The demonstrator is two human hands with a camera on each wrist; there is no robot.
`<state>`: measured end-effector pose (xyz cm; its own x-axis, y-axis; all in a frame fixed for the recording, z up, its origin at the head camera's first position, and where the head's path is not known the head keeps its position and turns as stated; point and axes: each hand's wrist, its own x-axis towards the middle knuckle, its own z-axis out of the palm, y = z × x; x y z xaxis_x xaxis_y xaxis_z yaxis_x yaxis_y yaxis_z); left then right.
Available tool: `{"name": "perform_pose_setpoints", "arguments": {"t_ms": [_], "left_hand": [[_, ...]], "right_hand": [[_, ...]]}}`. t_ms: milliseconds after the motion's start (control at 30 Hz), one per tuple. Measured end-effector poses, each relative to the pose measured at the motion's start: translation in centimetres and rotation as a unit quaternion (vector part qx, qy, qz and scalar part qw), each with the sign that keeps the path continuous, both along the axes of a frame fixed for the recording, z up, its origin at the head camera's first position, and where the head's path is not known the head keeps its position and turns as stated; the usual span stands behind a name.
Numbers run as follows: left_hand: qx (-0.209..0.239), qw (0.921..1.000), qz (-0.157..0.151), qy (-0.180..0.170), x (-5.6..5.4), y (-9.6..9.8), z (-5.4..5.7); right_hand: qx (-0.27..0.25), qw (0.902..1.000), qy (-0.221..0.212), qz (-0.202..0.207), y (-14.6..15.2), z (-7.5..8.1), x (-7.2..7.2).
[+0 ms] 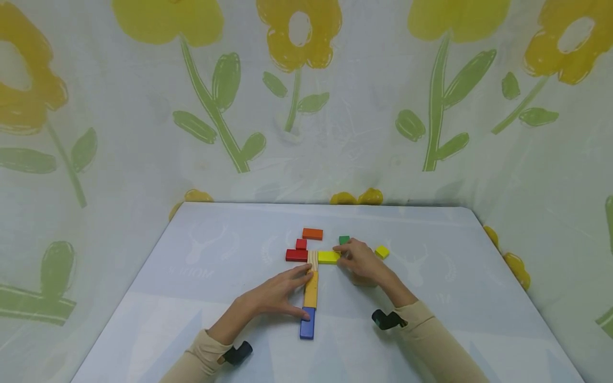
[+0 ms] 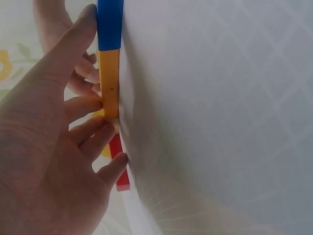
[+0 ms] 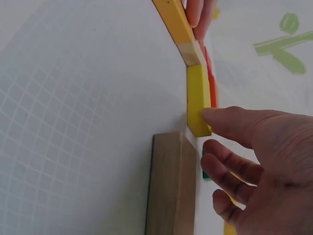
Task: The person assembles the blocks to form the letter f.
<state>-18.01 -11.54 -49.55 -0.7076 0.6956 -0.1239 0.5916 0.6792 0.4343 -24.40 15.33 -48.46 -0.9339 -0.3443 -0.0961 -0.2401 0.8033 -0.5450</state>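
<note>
Fingers (image 1: pixel 296 274) of the left hand (image 1: pixel 273 293) spread loosely along an orange-yellow rectangular block (image 1: pixel 311 292), thumb (image 1: pixel 297 311) touching the nearer blue rectangular block (image 1: pixel 307 330); the right hand (image 1: pixel 362 261) pinches a yellow rectangular block (image 1: pixel 328 257), farther right.

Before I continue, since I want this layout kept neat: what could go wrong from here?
The left hand has its thumb against the blue block, so a slight push might turn it out of line. The right hand has its thumb on the long yellow block and could nudge it from the pale block. The plain wooden block lies near that hand and might get bumped.
</note>
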Motion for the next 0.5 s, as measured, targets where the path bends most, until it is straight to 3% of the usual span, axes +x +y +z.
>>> {"name": "perform_pose_setpoints", "arguments": {"t_ms": [367, 500], "left_hand": [[0.003, 1.0, 0.002, -0.003, 0.0, 0.0, 0.0], [0.007, 1.0, 0.0, -0.001, 0.0, 0.0, -0.1]], "right_hand": [[-0.018, 0.9998, -0.003, -0.012, 2.9, 1.2, 0.8], [-0.028, 0.9996, 0.0, 0.007, 4.5, 1.1, 1.6]]}}
